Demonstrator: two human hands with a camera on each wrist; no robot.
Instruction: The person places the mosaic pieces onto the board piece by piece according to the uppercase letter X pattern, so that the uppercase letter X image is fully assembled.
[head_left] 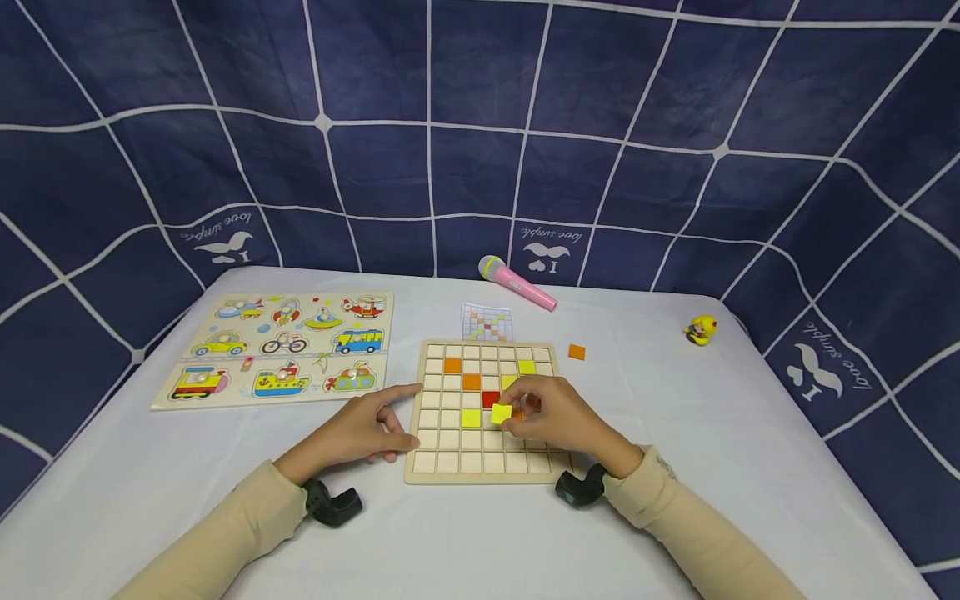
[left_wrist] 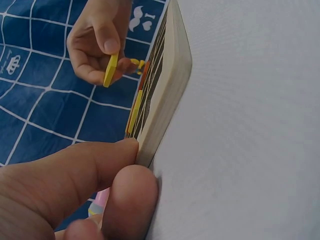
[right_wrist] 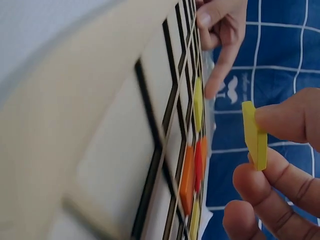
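A wooden grid board [head_left: 442, 478] lies on the white table, with orange, red and yellow square tiles set among its plain cells. My right hand [head_left: 558, 412] pinches a yellow tile [head_left: 501, 414] between thumb and fingers, above the board's middle. In the right wrist view that yellow tile [right_wrist: 256, 135] stands on edge, apart from the board. My left hand [head_left: 363, 429] touches the board's left edge with thumb and index finger spread along it; the other fingers are bent. The right hand covers part of the board's right side.
A printed pattern card [head_left: 487, 321] lies behind the board. One loose orange tile [head_left: 577, 352] is to its right. A vehicle puzzle board [head_left: 281, 350] lies at left, a pink toy microphone [head_left: 521, 285] at the back, and a small yellow figurine [head_left: 701, 330] at far right.
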